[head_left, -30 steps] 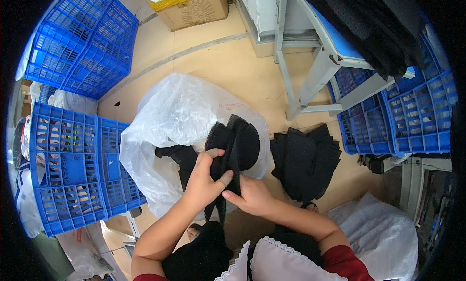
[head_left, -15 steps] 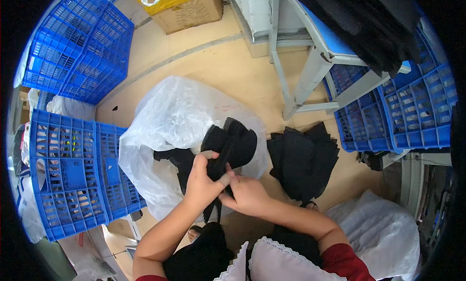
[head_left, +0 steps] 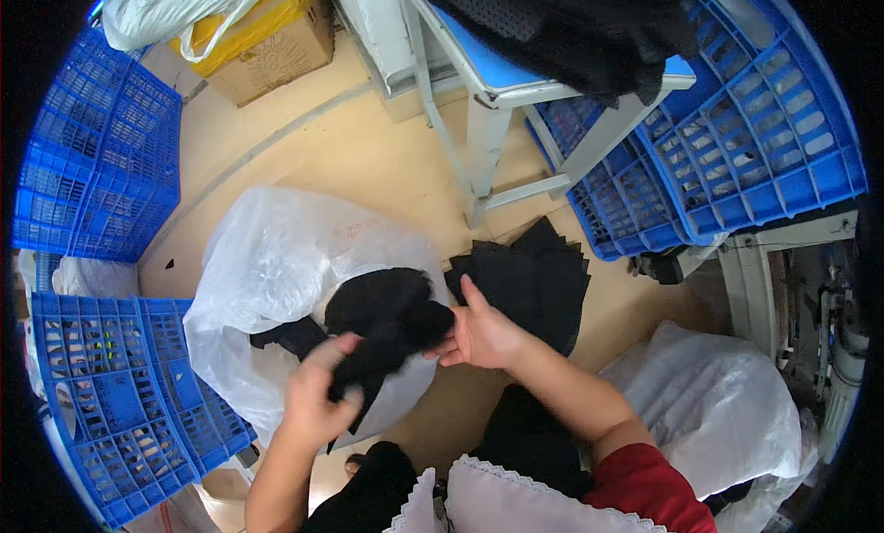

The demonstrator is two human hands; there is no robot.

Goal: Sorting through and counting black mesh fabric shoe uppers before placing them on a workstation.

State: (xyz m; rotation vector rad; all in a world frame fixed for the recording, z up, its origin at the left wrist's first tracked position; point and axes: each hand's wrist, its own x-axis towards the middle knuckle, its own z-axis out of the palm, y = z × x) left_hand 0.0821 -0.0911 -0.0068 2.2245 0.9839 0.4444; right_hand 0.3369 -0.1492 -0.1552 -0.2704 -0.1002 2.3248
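Note:
A loose bundle of black fabric pieces (head_left: 391,341), partly smeared by motion, is between my hands above a translucent white plastic bag (head_left: 262,257). My left hand (head_left: 316,392) has its thumb and fingers around the bundle's near left edge; the hand is blurred. On the other side, my right hand (head_left: 483,335) has its thumb raised away and its fingers stretched out against the bundle's right end. More black fabric spreads over the bag just left of the bundle. A fanned stack of black fabric pieces (head_left: 529,280) lies on the floor beyond my right hand.
Blue plastic crates (head_left: 129,395) stand at the left, and another blue crate (head_left: 737,155) is at the right. A white-framed stool (head_left: 488,146) carries dark fabric. A cardboard box (head_left: 281,58) sits at the far left; a filled white bag (head_left: 709,404) rests near right.
My hands have moved apart from their close pinch, the left one toward me and leftward. The black bundle has shifted and loosened between them. The whole view has turned somewhat.

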